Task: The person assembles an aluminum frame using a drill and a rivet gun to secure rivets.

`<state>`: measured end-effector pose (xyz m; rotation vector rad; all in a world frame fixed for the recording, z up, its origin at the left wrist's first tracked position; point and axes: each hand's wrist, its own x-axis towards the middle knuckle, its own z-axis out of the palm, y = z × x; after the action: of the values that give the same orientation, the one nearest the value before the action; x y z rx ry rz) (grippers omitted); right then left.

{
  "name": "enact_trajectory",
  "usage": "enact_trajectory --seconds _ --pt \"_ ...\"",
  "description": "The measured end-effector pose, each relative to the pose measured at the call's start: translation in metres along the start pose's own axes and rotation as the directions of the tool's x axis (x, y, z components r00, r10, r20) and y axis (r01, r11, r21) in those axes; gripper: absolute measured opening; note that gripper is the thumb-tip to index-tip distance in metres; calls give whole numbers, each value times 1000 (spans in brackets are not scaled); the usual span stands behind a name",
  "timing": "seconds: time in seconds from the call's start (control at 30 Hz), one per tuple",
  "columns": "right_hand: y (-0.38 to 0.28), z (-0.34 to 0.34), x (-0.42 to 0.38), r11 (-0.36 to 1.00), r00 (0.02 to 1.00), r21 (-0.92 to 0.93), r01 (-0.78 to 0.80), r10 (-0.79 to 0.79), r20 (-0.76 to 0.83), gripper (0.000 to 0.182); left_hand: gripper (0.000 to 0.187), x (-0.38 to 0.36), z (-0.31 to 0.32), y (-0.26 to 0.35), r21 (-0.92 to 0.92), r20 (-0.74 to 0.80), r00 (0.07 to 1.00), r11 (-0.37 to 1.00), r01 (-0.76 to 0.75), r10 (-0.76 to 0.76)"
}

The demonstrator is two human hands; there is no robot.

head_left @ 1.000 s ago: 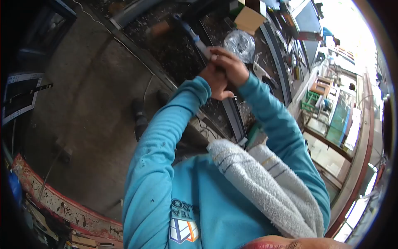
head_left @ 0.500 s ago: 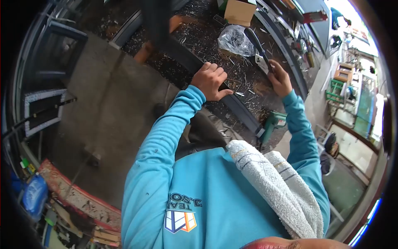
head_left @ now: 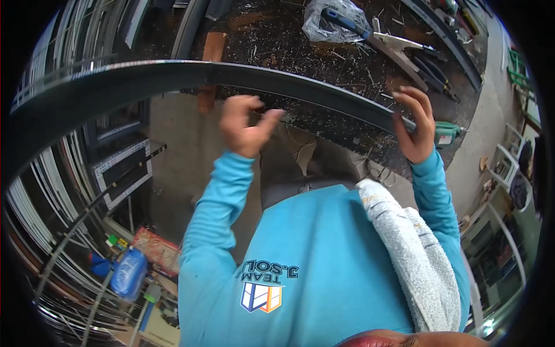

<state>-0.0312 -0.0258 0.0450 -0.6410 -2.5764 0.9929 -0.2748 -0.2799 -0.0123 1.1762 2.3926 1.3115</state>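
Note:
A long dark metal profile (head_left: 324, 95) crosses the bench and runs far out to the left. Just short of its near edge is my left hand (head_left: 248, 127), blurred a little, with thumb and fingers spread and nothing in them. My right hand (head_left: 416, 124) is at the profile's right end, fingers apart and thumb overlapping the end in this view. Beyond it on the bench lies a tool with a blue-and-black handle (head_left: 344, 22) and a flat metal blade, beside dark-handled pliers (head_left: 433, 75).
A green power tool (head_left: 448, 134) lies at the bench's right end. A clear plastic bag (head_left: 324, 32) and scattered shavings are on the dark bench (head_left: 277, 52). Another profile (head_left: 445, 40) runs along the far side. Wooden blocks (head_left: 214, 46) sit under the long profile. Racked bars stand left.
My right hand has let go of the handled tool, now lying on the bench, and moved to the profile's end. My left hand has come off the profile. The view has shifted.

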Motion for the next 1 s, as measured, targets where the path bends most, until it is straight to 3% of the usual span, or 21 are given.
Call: enact_trajectory --seconds 0.03,0.1,0.2,0.3,0.33,0.37,0.43,0.57,0.6,0.7,0.83,0.93,1.0 --pt "0 0 -13 999 999 18 -48 48 -22 40 42 -7 -24 -27 -5 -52 985 986 166 -166" --pt "1 1 -40 988 987 49 -146 149 -64 38 51 0 -66 -80 61 -214 945 962 265 -247" --pt "6 11 -51 977 958 -44 -208 195 -211 37 67 45 -106 -117 258 145 989 964 -58 21" --pt "31 9 -65 917 884 -251 -311 182 -431 36 76 102 -99 -111 59 413 860 934 -353 299" --pt "44 6 -80 889 824 -213 -405 255 -506 37 78 112 -98 -116 -28 480 825 945 -326 299" --pt "57 4 -96 856 754 -167 -489 319 -574 39 74 118 -90 -118 -109 433 829 934 -340 353" --pt "73 3 -126 646 745 -438 -626 327 -581 45 70 118 -84 -139 -332 493 817 933 -142 300" --pt "110 12 -192 457 576 -362 -813 537 -616 71 66 128 -83 -158 -396 556 739 903 -168 382" --pt "109 16 -193 412 466 -237 -880 645 -606 79 64 127 -80 -163 -417 576 736 902 -109 355" --pt "131 18 -218 396 428 -177 -901 742 -516 84 63 134 -82 -166 -300 568 693 895 -329 445" --pt "125 16 -202 366 534 -394 -843 658 -531 98 61 137 -81 -166 -369 611 704 917 -151 362" --pt "157 3 -199 470 619 -403 -785 572 -539 104 61 142 -82 -158 -342 650 670 925 -163 358" --pt "161 -1 -189 453 560 -332 -827 620 -549 108 60 145 -83 -157 -302 665 646 926 -226 375"
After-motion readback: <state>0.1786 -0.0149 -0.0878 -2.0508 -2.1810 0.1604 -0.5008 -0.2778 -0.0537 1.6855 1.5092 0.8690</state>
